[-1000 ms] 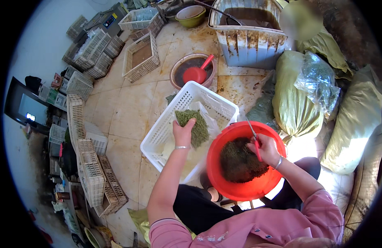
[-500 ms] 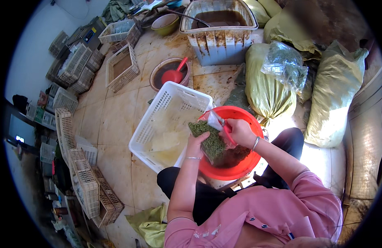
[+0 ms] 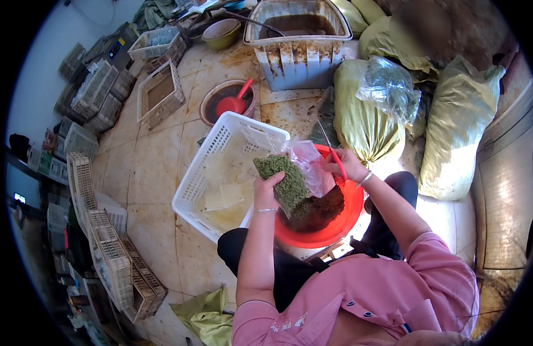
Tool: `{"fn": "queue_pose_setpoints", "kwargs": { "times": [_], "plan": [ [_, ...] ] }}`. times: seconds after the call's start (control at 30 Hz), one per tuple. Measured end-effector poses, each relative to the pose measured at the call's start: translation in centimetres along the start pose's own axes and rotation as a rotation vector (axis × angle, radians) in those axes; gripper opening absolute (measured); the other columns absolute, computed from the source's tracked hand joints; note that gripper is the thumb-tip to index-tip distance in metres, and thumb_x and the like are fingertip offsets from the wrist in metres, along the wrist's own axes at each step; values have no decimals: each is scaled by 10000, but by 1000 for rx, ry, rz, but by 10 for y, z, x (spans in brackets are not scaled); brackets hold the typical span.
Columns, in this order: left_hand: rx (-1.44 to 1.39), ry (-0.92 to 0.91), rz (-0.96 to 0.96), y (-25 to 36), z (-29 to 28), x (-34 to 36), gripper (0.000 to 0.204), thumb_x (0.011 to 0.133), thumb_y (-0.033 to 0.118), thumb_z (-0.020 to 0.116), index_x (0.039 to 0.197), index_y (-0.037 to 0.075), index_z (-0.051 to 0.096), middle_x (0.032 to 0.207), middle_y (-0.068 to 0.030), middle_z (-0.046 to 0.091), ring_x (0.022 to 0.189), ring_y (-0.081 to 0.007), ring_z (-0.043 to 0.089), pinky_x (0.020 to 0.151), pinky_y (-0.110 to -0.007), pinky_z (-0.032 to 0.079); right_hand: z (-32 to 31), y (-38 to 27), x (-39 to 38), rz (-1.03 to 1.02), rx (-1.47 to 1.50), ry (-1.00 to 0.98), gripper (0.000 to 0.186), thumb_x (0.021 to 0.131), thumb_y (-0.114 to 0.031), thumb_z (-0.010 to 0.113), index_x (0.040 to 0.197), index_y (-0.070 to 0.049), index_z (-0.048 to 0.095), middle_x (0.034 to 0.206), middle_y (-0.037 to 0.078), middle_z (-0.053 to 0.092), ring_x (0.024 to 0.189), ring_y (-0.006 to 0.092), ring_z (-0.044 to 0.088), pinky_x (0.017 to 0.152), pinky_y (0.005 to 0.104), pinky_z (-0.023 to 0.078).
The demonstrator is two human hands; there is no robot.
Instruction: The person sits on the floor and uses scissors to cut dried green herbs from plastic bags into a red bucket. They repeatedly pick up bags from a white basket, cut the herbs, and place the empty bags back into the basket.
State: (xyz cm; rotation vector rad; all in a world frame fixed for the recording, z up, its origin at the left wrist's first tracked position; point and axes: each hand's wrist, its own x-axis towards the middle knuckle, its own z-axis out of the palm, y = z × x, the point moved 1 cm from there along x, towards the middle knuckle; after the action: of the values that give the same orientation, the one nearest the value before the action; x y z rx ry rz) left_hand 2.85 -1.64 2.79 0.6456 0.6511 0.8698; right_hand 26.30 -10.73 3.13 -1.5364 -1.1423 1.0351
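Observation:
My left hand (image 3: 266, 193) grips a clear plastic bag of small green grains (image 3: 285, 183), possibly green peppercorns, tilted over a red basin (image 3: 353, 222). The bag's top part is loose pinkish film (image 3: 310, 164), spread toward my right hand (image 3: 352, 167). That hand is closed round red-handled scissors (image 3: 337, 160). Their blades point up and away, apart from the film. Dark reddish-brown loose material (image 3: 329, 212) lies in the basin, partly hidden by the bag.
Left of the basin stands a white plastic basket (image 3: 188, 183). Beyond it a red ladle (image 3: 234, 104) rests in a tub (image 3: 206, 115) of dark liquid. A large stained bin (image 3: 298, 66) stands at the back; full sacks (image 3: 367, 121) lie right. Stacked crates (image 3: 108, 248) line the left.
The scissors have moved away from the bag's top, and their blades now point up. The pink film has spread wider. My right hand has shifted slightly right and up.

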Motion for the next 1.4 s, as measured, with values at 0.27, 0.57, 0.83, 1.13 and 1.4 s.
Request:
{"fn": "queue_pose_setpoints", "kwargs": {
  "times": [0.27,0.57,0.83,1.13,1.4],
  "plan": [
    [-150,123,138,19,-19,5,375,739,-35,633,1107,-41,560,1000,-125,642,850,-243,634,788,-388,525,11,-27,-83,166,-46,-107,330,801,-338,726,787,-29,610,597,14,539,560,84,509,524,281,435],
    [-128,96,98,17,-10,1,383,736,-25,644,1110,-39,564,996,-120,642,860,-243,634,794,-375,519,60,3,-85,325,21,-403,542,875,-553,538,804,-16,559,679,52,560,578,124,562,536,270,471],
    [-128,89,120,19,-13,1,366,743,-12,641,1099,-46,567,999,-123,645,862,-246,637,787,-377,521,63,-11,-71,309,106,-319,512,911,-502,510,707,-34,553,525,10,487,438,98,500,416,245,413],
    [-52,15,74,21,-10,-5,383,737,-10,644,1111,-34,567,1015,-115,646,882,-228,635,816,-353,511,59,-26,-56,319,96,-360,525,910,-498,518,643,-47,517,496,10,472,408,97,479,390,238,388],
    [-39,-11,70,15,-18,-3,381,756,3,625,1131,-24,561,1014,-131,646,884,-264,645,797,-395,540,55,-11,-66,310,223,-341,540,913,-509,505,634,-47,504,503,2,457,385,99,452,372,246,373]
  ]
}}
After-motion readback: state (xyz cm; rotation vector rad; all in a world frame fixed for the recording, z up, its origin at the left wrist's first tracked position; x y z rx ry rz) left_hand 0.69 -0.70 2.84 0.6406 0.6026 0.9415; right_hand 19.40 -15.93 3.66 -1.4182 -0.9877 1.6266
